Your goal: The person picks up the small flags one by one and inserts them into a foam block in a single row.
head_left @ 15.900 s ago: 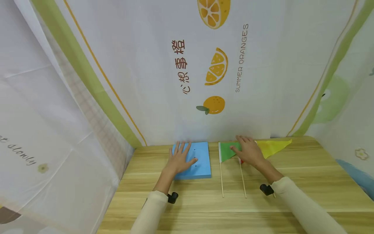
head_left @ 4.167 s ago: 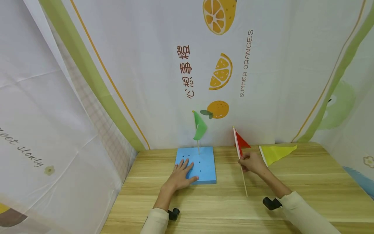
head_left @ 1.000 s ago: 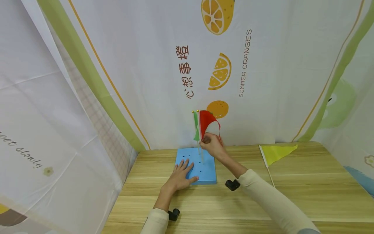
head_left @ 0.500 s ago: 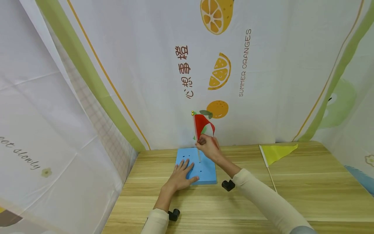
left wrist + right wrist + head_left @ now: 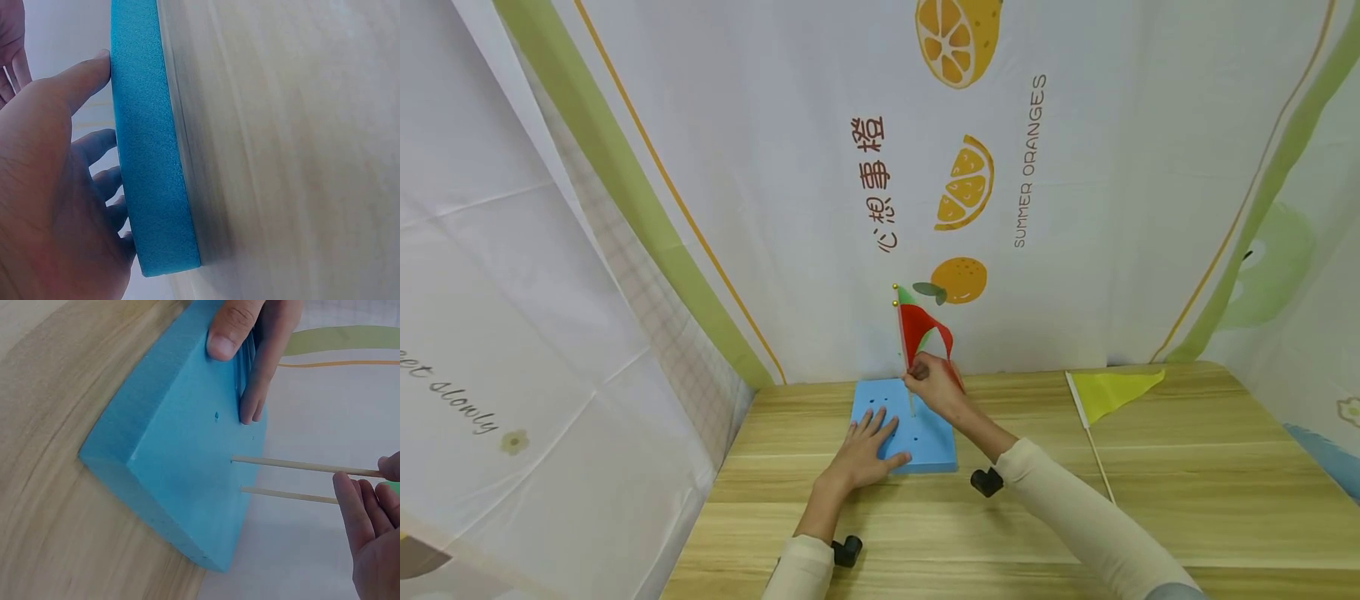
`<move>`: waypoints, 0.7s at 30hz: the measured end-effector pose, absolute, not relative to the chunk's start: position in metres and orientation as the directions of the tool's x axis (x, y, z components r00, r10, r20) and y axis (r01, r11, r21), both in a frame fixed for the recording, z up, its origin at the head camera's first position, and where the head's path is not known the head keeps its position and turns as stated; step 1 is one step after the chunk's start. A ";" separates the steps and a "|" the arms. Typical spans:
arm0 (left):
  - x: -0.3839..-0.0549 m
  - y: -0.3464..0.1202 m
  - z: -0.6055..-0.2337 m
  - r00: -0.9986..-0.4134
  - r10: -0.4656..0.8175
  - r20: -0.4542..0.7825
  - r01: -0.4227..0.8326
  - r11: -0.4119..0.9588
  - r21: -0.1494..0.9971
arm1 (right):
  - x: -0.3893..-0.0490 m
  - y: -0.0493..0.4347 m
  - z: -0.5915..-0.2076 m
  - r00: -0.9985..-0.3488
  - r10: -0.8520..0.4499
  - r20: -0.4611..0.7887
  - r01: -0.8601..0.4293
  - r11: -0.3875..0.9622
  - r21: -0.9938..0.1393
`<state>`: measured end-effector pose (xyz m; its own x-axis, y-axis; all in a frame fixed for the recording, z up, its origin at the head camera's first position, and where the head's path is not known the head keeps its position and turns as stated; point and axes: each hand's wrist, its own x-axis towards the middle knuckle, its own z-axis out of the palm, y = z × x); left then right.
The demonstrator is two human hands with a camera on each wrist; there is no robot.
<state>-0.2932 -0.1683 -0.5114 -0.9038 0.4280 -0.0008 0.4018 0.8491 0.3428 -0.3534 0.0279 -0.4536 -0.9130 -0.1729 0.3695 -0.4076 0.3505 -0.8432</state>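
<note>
My left hand (image 5: 861,454) lies with fingers spread on a square blue foam block (image 5: 936,450) that has several small holes. In the left wrist view its fingertips touch the top of the block (image 5: 147,144). My right hand (image 5: 936,385) pinches the wooden stick of a red pennant flag (image 5: 912,325), held upright over the block. In the right wrist view the lower end of this stick (image 5: 300,465) sits at a hole. Just beyond it, the stick of a green pennant flag (image 5: 904,294) stands in the block, its cloth largely hidden behind the red one.
A yellow pennant flag (image 5: 1108,396) lies on the wooden table (image 5: 1022,533) to the right, its stick pointing toward the front. A white printed curtain (image 5: 820,275) hangs directly behind the table, with more cloth at both sides.
The green flag went from lying on the table to standing in the block. The red flag was lifted, carried left over the block, and has lowered slightly. My left hand stays on the block.
</note>
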 end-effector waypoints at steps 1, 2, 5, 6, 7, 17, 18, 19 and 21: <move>-0.293 -0.168 -0.512 -0.904 0.427 -0.003 0.401 0.850 0.342 | -0.353 0.028 -0.454 -0.917 -0.175 0.358 -0.398 0.338 -0.853; -0.294 -0.168 -0.512 -0.904 0.427 -0.003 0.401 0.851 0.339 | -0.353 0.028 -0.455 -0.921 -0.179 0.346 -0.387 0.325 -0.863; -0.294 -0.168 -0.512 -0.906 0.423 -0.008 0.396 0.854 0.336 | -0.351 0.029 -0.457 -0.931 -0.187 0.312 -0.357 0.295 -0.887; -0.294 -0.168 -0.512 -0.907 0.421 -0.011 0.393 0.857 0.332 | -0.351 0.029 -0.457 -0.934 -0.188 0.302 -0.347 0.285 -0.894; -0.294 -0.168 -0.512 -0.907 0.421 -0.011 0.394 0.857 0.332 | -0.350 0.029 -0.458 -0.935 -0.189 0.300 -0.343 0.276 -0.898; -0.292 -0.168 -0.511 -0.902 0.432 0.007 0.409 0.848 0.338 | -0.341 0.051 -0.465 -0.895 -0.152 0.420 -0.446 0.364 -0.818; -0.292 -0.168 -0.511 -0.902 0.431 0.005 0.408 0.849 0.337 | -0.339 0.056 -0.466 -0.889 -0.151 0.433 -0.457 0.354 -0.816; -0.292 -0.168 -0.511 -0.903 0.429 0.001 0.404 0.851 0.337 | -0.338 0.060 -0.466 -0.888 -0.151 0.434 -0.458 0.350 -0.817; -0.291 -0.168 -0.511 -0.906 0.422 -0.007 0.396 0.855 0.334 | -0.336 0.070 -0.467 -0.895 -0.152 0.420 -0.446 0.328 -0.833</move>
